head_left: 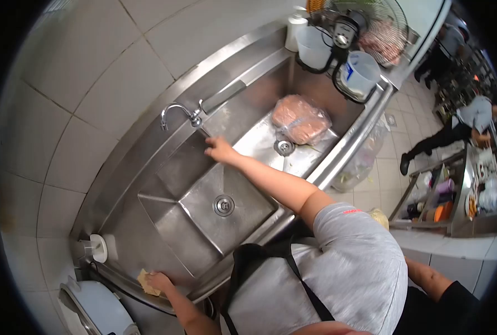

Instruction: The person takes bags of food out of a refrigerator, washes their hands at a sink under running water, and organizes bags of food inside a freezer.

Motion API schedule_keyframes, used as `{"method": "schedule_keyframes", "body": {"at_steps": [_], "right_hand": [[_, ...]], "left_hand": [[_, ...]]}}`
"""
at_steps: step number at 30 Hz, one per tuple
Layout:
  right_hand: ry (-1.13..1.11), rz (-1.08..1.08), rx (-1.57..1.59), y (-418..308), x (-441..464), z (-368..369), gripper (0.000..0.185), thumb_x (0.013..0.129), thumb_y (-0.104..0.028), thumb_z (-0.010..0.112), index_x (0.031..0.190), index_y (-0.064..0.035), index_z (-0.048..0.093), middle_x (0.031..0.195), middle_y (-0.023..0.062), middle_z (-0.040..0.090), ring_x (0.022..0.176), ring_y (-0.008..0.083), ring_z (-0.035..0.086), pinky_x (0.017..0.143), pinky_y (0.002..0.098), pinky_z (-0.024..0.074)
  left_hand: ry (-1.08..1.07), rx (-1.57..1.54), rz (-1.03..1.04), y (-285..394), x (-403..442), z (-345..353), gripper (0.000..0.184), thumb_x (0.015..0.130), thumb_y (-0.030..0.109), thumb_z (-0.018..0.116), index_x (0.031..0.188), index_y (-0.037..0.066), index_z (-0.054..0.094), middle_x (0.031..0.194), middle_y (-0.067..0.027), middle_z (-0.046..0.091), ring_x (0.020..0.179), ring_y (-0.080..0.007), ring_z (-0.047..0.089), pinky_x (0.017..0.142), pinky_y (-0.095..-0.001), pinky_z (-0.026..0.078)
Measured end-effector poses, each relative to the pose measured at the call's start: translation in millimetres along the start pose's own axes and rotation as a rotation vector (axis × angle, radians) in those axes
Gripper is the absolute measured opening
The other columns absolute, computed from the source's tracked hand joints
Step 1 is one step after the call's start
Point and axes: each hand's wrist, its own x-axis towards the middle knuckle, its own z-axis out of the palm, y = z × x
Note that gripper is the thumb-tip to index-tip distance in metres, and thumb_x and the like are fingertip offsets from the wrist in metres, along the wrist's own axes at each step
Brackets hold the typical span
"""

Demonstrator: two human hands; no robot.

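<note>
I have the left hand (160,282) grasping a crumpled pale-yellow cloth (147,283) at the left end of the long stainless-steel sink (203,223). My right hand (220,150) is just beside the curved chrome faucet (195,118); I cannot tell that grip's state.

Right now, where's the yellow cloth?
The cloth is lower left in the head view, in the left hand, at the left end of the sink.
</note>
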Motion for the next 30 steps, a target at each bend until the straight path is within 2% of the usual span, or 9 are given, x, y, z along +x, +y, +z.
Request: {"method": "schedule_keyframes", "body": {"at_steps": [4,6,8,14,21,24,26,28,30], "right_hand": [[-0.306,-0.087,0.157,-15,-84,70,0.024,0.068,-0.012,0.055,0.087,-0.0013,0.065,0.077,0.0136,0.064,0.072,0.0237,0.062,0.067,0.0331,0.0493],[-0.695,0.139,0.420,-46,-126,106,0.022,0.077,-0.013,0.051,0.092,-0.0067,0.065,0.079,0.0071,0.064,0.069,0.0152,0.060,0.063,0.0303,0.0494],[-0.809,0.256,0.450,-79,-164,130,0.040,0.086,-0.037,0.047,0.110,-0.0062,0.056,0.107,0.0097,0.056,0.101,0.0173,0.052,0.081,0.0326,0.0448],[-0.677,0.286,0.826,-105,-221,204,0.048,0.086,-0.047,0.041,0.115,-0.0108,0.053,0.115,0.0068,0.052,0.109,0.0177,0.046,0.086,0.0349,0.0400],[-0.824,0.078,1.025,-121,-224,198,0.052,0.087,-0.052,0.037,0.118,-0.0123,0.052,0.121,0.0052,0.050,0.114,0.0191,0.042,0.091,0.0351,0.0352],[-0.959,0.160,0.837,-133,-231,149,0.054,0.087,-0.050,0.042,0.114,-0.0047,0.055,0.115,0.0081,0.054,0.109,0.0180,0.046,0.088,0.0313,0.0374],[-0.916,-0.204,0.519,-118,-219,124,0.052,0.086,-0.046,0.045,0.116,-0.0044,0.052,0.116,0.0102,0.052,0.114,0.0210,0.042,0.092,0.0308,0.0349],[-0.770,-0.360,0.311,-105,-213,77,0.051,0.085,-0.042,0.049,0.117,-0.0027,0.051,0.114,0.0121,0.052,0.110,0.0232,0.044,0.091,0.0308,0.0363],[-0.612,-0.320,0.210,-106,-228,12,0.049,0.084,-0.039,0.052,0.116,-0.0014,0.051,0.109,0.0126,0.052,0.101,0.0232,0.050,0.085,0.0314,0.0405]], "left_hand": [[0.097,-0.351,0.303,20,-24,-56,0.027,0.084,0.012,0.040,0.095,-0.004,0.059,0.085,-0.0205,0.061,0.070,-0.0372,0.058,0.062,-0.0417,0.046],[-0.421,-0.976,-0.051,39,-18,-54,0.027,0.082,0.007,0.039,0.098,-0.004,0.058,0.079,-0.0152,0.062,0.064,-0.0291,0.059,0.057,-0.0392,0.046],[-0.411,-1.137,0.346,74,-42,-62,0.030,0.087,0.013,0.038,0.110,0.000,0.054,0.099,-0.0155,0.058,0.087,-0.0215,0.057,0.076,-0.0326,0.046],[-0.818,-1.624,-0.001,159,-105,-124,0.055,0.091,0.044,0.030,0.130,0.005,0.033,0.134,-0.0083,0.032,0.124,-0.0278,0.031,0.093,-0.0393,0.038],[-0.745,-1.811,0.026,131,-46,-109,0.050,0.092,0.037,0.031,0.119,-0.003,0.044,0.117,-0.0159,0.048,0.106,-0.0298,0.050,0.089,-0.0407,0.044],[-0.398,-1.512,0.119,99,-44,-153,0.052,0.091,0.038,0.034,0.113,-0.006,0.049,0.110,-0.0175,0.054,0.096,-0.0283,0.056,0.080,-0.0395,0.047],[-0.438,-1.506,0.216,55,-15,-142,0.047,0.090,0.035,0.036,0.111,-0.004,0.051,0.111,-0.0185,0.055,0.092,-0.0299,0.056,0.077,-0.0391,0.046],[-0.188,-0.442,0.681,-3,47,-99,0.047,0.087,0.039,0.042,0.115,0.003,0.051,0.111,-0.0183,0.055,0.097,-0.0340,0.053,0.083,-0.0410,0.041],[-0.285,0.045,0.760,-29,36,-76,0.053,0.081,0.047,0.049,0.121,0.012,0.050,0.121,-0.0190,0.047,0.112,-0.0390,0.041,0.095,-0.0443,0.031]]}}
